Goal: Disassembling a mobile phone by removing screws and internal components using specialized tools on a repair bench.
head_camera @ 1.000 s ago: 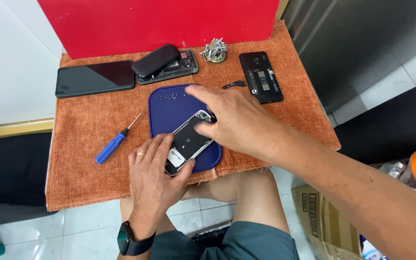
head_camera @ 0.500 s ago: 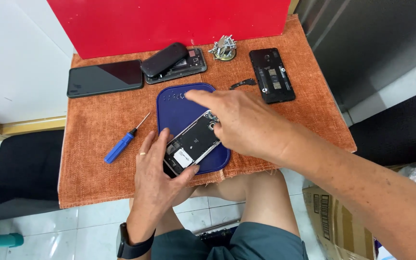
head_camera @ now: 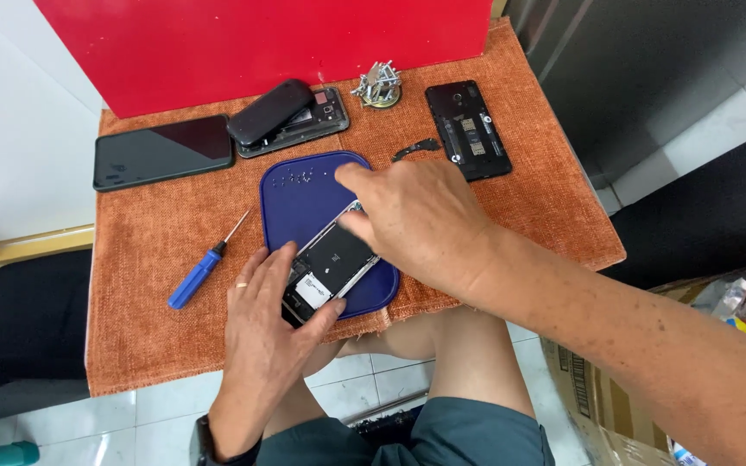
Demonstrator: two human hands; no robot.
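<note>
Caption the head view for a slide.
Left hand steadies an opened phone on a blue mat while the right hand reaches over it, screwdriver lying nearby.

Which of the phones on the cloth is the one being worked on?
The opened phone on the blue mat, under the left hand and right hand. The other three lie untouched along the cloth's far edge.

Right hand point(head_camera: 420, 220) has slid up along the opened phone point(head_camera: 331, 263).
</note>
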